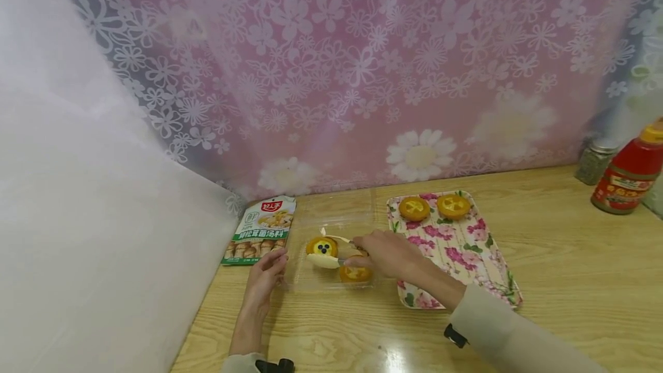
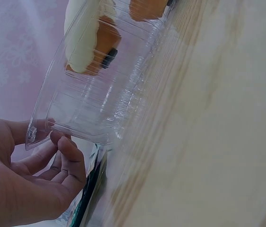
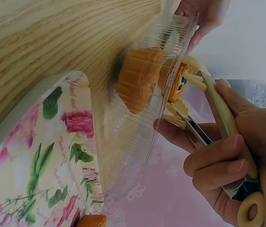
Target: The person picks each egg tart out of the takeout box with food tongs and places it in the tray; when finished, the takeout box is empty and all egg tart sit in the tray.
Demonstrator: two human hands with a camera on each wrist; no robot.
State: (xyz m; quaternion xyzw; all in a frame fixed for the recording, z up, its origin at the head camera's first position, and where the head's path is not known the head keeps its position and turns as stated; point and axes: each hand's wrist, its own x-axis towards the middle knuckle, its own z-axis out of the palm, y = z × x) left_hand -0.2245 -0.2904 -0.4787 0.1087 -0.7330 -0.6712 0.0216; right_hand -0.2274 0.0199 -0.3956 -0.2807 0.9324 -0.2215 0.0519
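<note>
My right hand (image 1: 388, 253) holds tongs (image 3: 223, 113) with cream-coloured tips. Those tips stand on either side of an egg tart with blueberries (image 1: 313, 244), inside a clear plastic container (image 2: 78, 106). A second tart (image 1: 355, 274) sits in the container near its front right corner, partly below my right hand. At the container's left side, my left hand (image 1: 264, 282) pinches the rim by a corner between thumb and finger, as the left wrist view shows. The container's lid (image 1: 336, 203) lies folded back behind it.
To the right lies a floral tray (image 1: 450, 255) bearing two tarts (image 1: 414, 209) at its far end. A green and white food packet (image 1: 260, 232) lies left of the container. A red sauce bottle (image 1: 629, 180) and a small jar (image 1: 594, 164) stand far right. Curtains close off the back and left.
</note>
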